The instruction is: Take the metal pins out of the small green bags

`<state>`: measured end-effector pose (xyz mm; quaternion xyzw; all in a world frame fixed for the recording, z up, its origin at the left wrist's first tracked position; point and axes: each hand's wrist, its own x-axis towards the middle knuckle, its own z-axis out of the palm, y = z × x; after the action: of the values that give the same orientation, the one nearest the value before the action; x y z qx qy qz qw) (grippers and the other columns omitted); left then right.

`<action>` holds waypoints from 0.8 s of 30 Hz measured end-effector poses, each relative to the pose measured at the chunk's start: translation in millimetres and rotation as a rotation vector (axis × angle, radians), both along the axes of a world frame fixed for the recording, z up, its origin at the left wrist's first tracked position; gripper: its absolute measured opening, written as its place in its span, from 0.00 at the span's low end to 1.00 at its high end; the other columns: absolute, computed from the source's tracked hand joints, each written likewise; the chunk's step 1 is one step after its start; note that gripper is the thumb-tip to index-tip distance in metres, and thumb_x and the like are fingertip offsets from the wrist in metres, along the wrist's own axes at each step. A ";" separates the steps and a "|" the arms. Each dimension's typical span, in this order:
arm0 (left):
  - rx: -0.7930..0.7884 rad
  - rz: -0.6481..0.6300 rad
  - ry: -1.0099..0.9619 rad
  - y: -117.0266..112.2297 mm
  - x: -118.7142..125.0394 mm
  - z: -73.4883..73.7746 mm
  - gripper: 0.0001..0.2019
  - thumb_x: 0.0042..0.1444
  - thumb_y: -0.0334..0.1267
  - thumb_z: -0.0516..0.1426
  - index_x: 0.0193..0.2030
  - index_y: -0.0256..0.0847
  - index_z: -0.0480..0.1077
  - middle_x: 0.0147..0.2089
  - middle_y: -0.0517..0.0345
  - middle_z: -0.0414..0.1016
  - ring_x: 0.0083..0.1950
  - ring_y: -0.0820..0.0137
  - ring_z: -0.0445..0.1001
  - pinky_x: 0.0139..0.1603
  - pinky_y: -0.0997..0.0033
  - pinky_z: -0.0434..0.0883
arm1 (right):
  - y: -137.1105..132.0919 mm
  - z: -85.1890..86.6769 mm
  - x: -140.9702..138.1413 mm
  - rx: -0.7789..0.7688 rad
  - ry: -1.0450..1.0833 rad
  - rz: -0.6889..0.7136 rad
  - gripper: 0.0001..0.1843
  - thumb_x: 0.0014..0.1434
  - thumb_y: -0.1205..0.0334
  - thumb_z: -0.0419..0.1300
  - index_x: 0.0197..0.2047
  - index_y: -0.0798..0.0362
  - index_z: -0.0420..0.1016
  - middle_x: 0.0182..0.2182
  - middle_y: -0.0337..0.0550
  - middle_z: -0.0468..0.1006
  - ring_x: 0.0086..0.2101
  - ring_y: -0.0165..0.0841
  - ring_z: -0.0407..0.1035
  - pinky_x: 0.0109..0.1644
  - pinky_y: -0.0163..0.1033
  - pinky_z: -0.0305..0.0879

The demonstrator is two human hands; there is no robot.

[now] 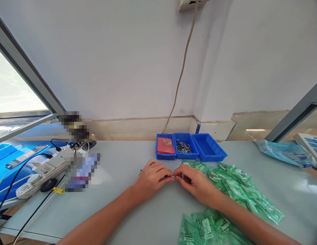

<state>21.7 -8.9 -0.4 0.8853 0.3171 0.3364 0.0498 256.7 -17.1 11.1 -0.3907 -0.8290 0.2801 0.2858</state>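
My left hand (153,175) is closed above the grey table, its thumb and fingers pinching a small thin metal piece (173,176). Facing it, my right hand (195,180) has thumb and index finger pinched together at the end of that piece; the fingers hide most of it. Some small dark bits show at the far side of my left hand, too small to name. Just beyond the hands stands a blue bin (186,156) with many loose small metal parts (184,147). Green plastic bags (235,187) holding small metal parts lie beside and under my right forearm.
Left of the metal parts, a blue bin holds a red packet (165,145); to their right stands an empty blue bin (209,146). A power strip (33,185) with cables lies at the left, near a phone (27,156). A blue plastic package (286,153) lies far right.
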 end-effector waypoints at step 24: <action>0.107 0.016 -0.061 4.4 -0.4 -5.1 0.10 0.71 0.44 0.60 0.42 0.41 0.76 0.39 0.58 0.83 0.39 0.70 0.78 0.49 0.63 0.65 | 2.7 -1.4 0.2 0.025 0.015 0.008 0.10 0.73 0.63 0.53 0.43 0.49 0.76 0.37 0.42 0.78 0.35 0.35 0.69 0.37 0.39 0.62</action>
<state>21.3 -4.5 -5.5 0.8735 0.3039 0.3802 0.0094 257.0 -14.4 9.8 -0.3817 -0.8318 0.2737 0.2957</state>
